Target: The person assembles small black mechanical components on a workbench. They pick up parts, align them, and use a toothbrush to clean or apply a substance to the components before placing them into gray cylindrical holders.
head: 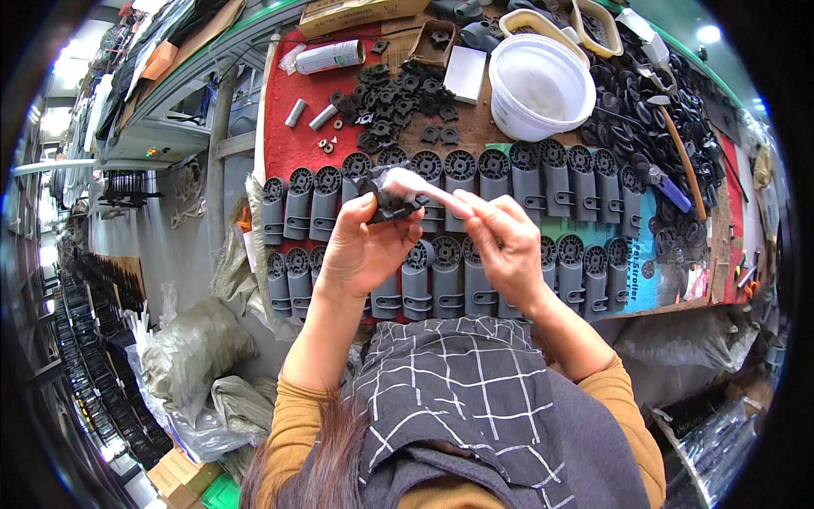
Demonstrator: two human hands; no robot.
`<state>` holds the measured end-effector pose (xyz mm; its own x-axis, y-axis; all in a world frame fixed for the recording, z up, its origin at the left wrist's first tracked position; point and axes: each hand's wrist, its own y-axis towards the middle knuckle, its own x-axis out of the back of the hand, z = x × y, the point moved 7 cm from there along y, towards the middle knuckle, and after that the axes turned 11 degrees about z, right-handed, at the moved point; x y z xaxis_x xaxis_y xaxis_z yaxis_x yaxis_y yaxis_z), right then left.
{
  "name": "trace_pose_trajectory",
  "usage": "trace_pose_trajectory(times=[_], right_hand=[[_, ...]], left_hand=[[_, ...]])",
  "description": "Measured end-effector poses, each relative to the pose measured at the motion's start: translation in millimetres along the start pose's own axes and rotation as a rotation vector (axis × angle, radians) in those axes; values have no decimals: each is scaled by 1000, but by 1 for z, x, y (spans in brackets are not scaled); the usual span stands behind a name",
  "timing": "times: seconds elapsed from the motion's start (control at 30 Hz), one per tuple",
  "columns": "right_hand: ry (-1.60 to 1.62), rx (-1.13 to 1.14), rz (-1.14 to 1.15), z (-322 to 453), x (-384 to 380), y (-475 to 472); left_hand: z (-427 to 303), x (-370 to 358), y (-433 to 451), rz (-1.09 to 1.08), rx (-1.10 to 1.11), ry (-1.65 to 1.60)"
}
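My left hand (372, 245) holds several small black plastic parts (393, 205) together in its fingers, above the work table. In my right hand (509, 245) is the pale pink handle of a brush-like tool (439, 193). Its whitish, blurred head meets the top of the black parts; whether it carries grease cannot be told. Under both hands stand grey plastic fittings with round ribbed ends, in a back row (524, 184) and a front row (446, 280). My forearms and hands hide some of them.
Behind the rows lies a pile of black plastic parts (400, 95). A white plastic bucket (540, 86), a spray can (331, 57) and metal cylinders (324, 117) stand or lie nearby. At the right are a heap of black pieces (626, 105) and a wooden-handled hammer (683, 162).
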<state>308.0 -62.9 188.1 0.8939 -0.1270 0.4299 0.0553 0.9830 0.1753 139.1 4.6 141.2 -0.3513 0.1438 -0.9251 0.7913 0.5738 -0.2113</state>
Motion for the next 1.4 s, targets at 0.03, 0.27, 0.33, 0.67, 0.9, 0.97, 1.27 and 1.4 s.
trace_pose_trajectory(times=[0.03,0.27,0.33,0.67,0.9,0.97,1.27,1.4], right_hand=[[20,-110,-31,-8,3,0],[-146,78,-86,5,5,-4],[-79,25,-119,0,6,-6],[179,-98,-43,-28,-5,-4],[721,-185,108,-13,-41,4],[928,-240,124,-9,-53,10],[379,-47,82,-9,-19,19],[136,-42,22,1,-9,8]], left_hand=[[-1,-1,1,6,7,34],[2,0,2,-18,1,-115],[4,0,3,-16,21,-101],[-2,-1,-1,-66,-60,-27],[-7,-25,8,-60,-372,533],[0,-32,9,-83,-364,531],[-27,-23,-1,-109,8,845],[-6,-12,-4,-52,-68,-9]])
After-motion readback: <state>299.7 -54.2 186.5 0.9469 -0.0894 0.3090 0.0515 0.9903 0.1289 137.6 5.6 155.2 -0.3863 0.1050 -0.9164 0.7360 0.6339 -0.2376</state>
